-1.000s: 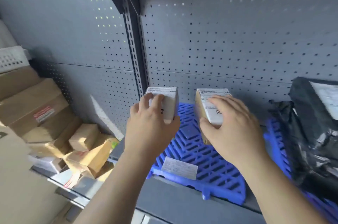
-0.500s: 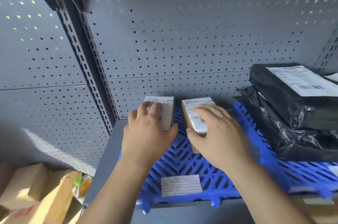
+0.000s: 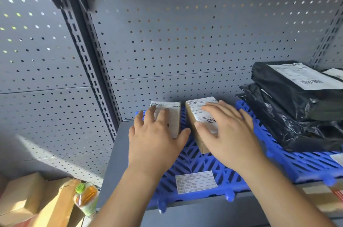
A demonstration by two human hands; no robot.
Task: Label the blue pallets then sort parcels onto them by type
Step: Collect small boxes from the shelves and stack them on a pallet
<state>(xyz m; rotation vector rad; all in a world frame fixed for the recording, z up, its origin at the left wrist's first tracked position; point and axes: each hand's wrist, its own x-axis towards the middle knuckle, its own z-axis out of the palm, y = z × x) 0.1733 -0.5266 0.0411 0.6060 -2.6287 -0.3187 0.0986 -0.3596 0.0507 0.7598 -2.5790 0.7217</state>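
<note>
1. Two small brown cardboard boxes stand side by side on the far part of a blue plastic lattice pallet (image 3: 200, 163), which lies on a grey metal shelf (image 3: 113, 161) backed by a grey perforated panel (image 3: 176, 41).
2. The left box (image 3: 173, 115) and the right box (image 3: 196, 115) each carry one white shipping label on top; the right label shows a barcode, but the printed text on both is too small to read.
3. The left hand (image 3: 157, 145) lies on the left box with fingers spread over its top and the thumb at its near right corner.
4. The right hand (image 3: 230, 134) covers the right box, fingers spread across the label and the thumb against the box's left side.
5. A narrow gap separates the two boxes; they do not touch.
6. One white paper label (image 3: 195, 182) with ruled lines is stuck on the near edge of the pallet; its writing is blurred.
7. A second blue pallet (image 3: 297, 167) sits just right of the first, and holds a stack of black plastic mailer bags (image 3: 297, 111). At least three bags show; the exact count is unclear.
8. The top bag bears a white shipping label (image 3: 304, 76) with a barcode, unreadable otherwise.
9. Lower left, below the shelf, are several brown cardboard parcels (image 3: 27, 199) and one clear packet with green and orange contents (image 3: 86, 197).
</note>
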